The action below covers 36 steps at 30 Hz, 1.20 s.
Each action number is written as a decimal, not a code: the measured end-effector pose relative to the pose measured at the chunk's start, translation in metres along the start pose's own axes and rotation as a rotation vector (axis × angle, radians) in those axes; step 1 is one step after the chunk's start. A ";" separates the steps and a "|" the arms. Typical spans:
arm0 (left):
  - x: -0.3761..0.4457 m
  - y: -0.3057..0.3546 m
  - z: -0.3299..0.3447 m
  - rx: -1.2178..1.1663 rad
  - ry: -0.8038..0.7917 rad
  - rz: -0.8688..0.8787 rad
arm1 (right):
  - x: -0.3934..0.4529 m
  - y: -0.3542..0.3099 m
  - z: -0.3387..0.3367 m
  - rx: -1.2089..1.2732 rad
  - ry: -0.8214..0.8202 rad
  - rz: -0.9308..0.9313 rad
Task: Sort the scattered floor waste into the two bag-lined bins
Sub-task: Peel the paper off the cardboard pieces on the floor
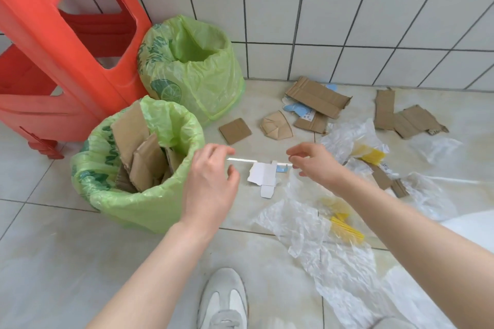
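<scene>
Stretching a white strip [256,161] between both hands' fingers [227,151].

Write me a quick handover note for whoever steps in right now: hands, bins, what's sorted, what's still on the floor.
Left hand and right hand: together they hold a flattened white carton taut by its top strip, beside the near bin.
Near bin: already holds several cardboard pieces.
Far bin: looks empty from here.
Done: some cardboard binned.
Left: cardboard scraps along the wall, a small cardboard square, clear plastic wrappers, some with yellow contents, on the floor to the right.
</scene>
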State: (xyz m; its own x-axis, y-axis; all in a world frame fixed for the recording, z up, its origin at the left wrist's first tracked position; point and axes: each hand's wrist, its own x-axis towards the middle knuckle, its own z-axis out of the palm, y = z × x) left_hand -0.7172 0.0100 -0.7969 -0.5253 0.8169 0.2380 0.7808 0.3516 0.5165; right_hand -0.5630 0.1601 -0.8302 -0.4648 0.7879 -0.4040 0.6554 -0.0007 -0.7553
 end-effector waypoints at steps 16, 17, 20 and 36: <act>0.034 -0.032 0.146 0.478 -0.737 0.157 | 0.061 0.047 0.021 -0.234 -0.017 0.043; 0.039 -0.035 0.149 0.468 -0.743 0.141 | 0.068 0.046 0.026 -0.290 -0.049 0.018; 0.050 -0.043 0.157 0.439 -0.746 0.079 | 0.087 0.045 0.042 -0.467 -0.124 -0.057; 0.116 -0.059 0.179 0.240 -0.521 -0.246 | 0.218 0.009 0.044 -0.544 0.130 0.088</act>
State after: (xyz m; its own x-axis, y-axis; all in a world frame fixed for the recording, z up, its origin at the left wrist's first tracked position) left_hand -0.7632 0.1658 -0.9471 -0.5128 0.7933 -0.3282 0.7440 0.6014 0.2912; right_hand -0.6850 0.3043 -0.9477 -0.3399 0.8686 -0.3606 0.9168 0.2205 -0.3330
